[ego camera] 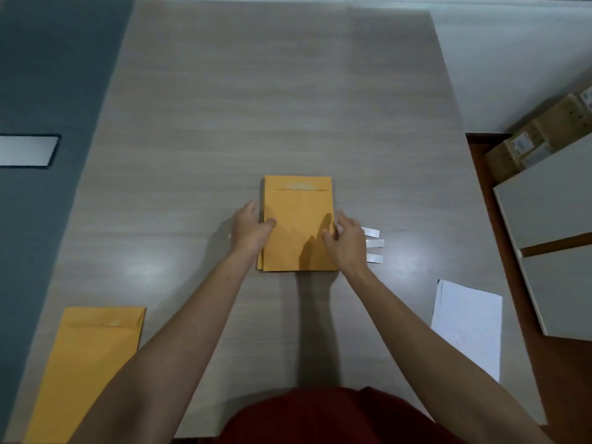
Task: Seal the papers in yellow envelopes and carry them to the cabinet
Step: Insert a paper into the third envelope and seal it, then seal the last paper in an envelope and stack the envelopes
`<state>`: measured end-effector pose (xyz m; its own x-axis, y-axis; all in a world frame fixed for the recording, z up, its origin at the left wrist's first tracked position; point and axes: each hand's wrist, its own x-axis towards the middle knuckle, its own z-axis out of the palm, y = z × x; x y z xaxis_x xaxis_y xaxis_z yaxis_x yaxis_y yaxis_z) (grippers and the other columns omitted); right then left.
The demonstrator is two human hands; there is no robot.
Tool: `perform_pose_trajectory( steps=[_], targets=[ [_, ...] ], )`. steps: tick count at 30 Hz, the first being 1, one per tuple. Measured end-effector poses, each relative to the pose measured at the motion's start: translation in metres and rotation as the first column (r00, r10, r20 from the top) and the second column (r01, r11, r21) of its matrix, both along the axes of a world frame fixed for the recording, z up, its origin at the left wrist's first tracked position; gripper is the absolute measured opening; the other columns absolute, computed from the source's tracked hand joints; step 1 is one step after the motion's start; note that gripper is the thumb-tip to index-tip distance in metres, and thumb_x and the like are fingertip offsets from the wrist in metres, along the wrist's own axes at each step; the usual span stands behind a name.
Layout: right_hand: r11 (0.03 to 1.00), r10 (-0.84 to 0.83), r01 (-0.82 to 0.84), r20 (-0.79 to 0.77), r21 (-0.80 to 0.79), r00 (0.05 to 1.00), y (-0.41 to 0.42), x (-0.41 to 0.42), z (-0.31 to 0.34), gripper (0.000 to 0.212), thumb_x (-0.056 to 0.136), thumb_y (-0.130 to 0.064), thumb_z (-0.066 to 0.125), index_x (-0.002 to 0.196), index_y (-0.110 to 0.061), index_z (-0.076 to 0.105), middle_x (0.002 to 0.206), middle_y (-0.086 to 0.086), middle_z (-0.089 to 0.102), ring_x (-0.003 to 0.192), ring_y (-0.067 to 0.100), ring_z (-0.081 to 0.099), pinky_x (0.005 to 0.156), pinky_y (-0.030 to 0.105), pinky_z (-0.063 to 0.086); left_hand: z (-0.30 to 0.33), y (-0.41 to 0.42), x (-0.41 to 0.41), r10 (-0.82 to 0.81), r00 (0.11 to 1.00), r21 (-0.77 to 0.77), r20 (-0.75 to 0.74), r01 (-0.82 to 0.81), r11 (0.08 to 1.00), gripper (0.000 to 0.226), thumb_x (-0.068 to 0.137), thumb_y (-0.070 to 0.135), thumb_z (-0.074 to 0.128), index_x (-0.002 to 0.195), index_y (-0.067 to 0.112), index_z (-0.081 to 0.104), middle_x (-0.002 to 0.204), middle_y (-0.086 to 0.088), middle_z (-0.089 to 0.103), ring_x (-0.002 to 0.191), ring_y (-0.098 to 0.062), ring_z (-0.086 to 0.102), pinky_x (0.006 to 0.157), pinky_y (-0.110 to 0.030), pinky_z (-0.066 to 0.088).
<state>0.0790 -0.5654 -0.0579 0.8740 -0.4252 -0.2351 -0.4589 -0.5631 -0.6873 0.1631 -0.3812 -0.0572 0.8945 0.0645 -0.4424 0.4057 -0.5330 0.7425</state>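
A person stands at a wood-grain counter, both hands on a small stack of yellow envelopes lying flat at its centre. The left hand grips the stack's left edge, thumb on top. The right hand curls over the right edge, thumb pressing the face. Three white strips lie just beside that hand. Another yellow envelope lies near the front left; white paper lies front right. The stack's left edges look slightly offset, so lifting it by the sides could let envelopes slide apart or sag and slip out.
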Motion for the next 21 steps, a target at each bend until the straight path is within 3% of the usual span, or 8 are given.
perform_pose_trajectory(
  steps=[3, 11, 17, 21],
  targets=[
    [1.0, -0.023, 0.023, -0.03, -0.01, 0.999, 0.007, -0.023, -0.006, 0.055, 0.087, -0.023, 0.062, 0.139, -0.014, 0.047, 0.128, 0.013, 0.053, 0.122, 0.028, 0.044, 0.1, 0.038, 0.041, -0.007, 0.015, -0.013, 0.013, 1.0, 0.062, -0.011, -0.012, 0.998, 0.071, 0.09, 0.025, 0.067, 0.152, 0.016, 0.034, 0.157, -0.004, 0.035, 0.144, -0.022, 0.034, 0.118, -0.04, 0.03],
    [0.951, 0.255, -0.249, 0.012, -0.182, 0.967, 0.041, -0.098, -0.02, 0.031, 0.087, -0.026, 0.062, 0.117, -0.018, 0.06, 0.111, 0.0, 0.056, 0.106, 0.019, 0.048, 0.093, 0.036, 0.046, -0.013, 0.106, -0.073, 0.057, 0.993, 0.286, 0.104, -0.085, 0.954, 0.059, 0.092, 0.023, 0.064, 0.147, 0.011, 0.045, 0.153, -0.011, 0.037, 0.141, -0.027, 0.034, 0.115, -0.041, 0.033],
    [0.851, 0.461, -0.459, -0.056, -0.257, 0.886, 0.069, -0.121, -0.029, 0.038, 0.088, -0.037, 0.06, 0.122, -0.019, 0.058, 0.119, 0.0, 0.054, 0.11, 0.019, 0.045, 0.096, 0.032, 0.043, -0.013, 0.18, -0.116, 0.329, 0.928, 0.444, 0.176, -0.373, 0.814, 0.057, 0.095, 0.032, 0.057, 0.145, 0.008, 0.045, 0.157, -0.015, 0.03, 0.147, -0.029, 0.022, 0.114, -0.044, 0.03],
    [0.791, 0.513, -0.504, -0.073, -0.348, 0.855, 0.084, -0.131, -0.028, 0.042, 0.089, -0.04, 0.057, 0.124, -0.018, 0.059, 0.126, 0.0, 0.053, 0.115, 0.02, 0.044, 0.1, 0.031, 0.039, -0.019, 0.217, -0.144, 0.439, 0.898, 0.525, 0.035, -0.391, 0.756, 0.073, 0.091, 0.042, 0.061, 0.152, 0.015, 0.032, 0.162, -0.016, 0.016, 0.147, -0.036, 0.014, 0.114, -0.053, 0.027]
  ],
)
